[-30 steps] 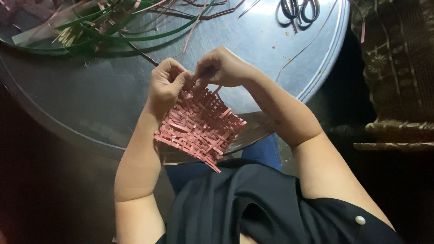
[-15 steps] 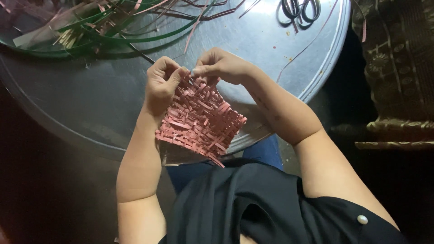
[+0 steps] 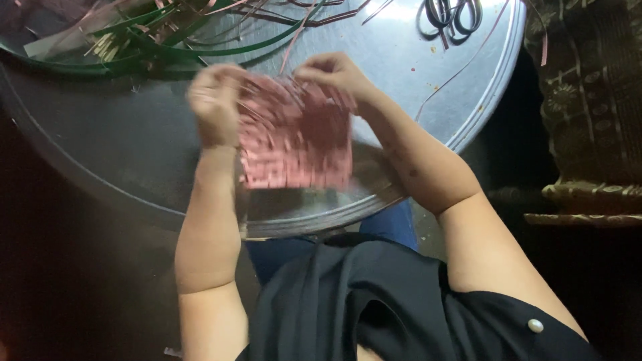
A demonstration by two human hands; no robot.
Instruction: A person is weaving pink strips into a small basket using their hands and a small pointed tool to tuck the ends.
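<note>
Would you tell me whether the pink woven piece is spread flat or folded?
Spread: the pink woven piece hangs open as one sheet between the left hand and right hand.

One round metal tabletop (image 3: 401, 53) carries the lot. Above its near edge, two hands, the left hand (image 3: 212, 100) and the right hand (image 3: 334, 72), grip one pink woven mat (image 3: 294, 137). At its far edge lie one pair of scissors (image 3: 449, 13) and one heap of green strips (image 3: 160, 37), too tangled to count.
</note>
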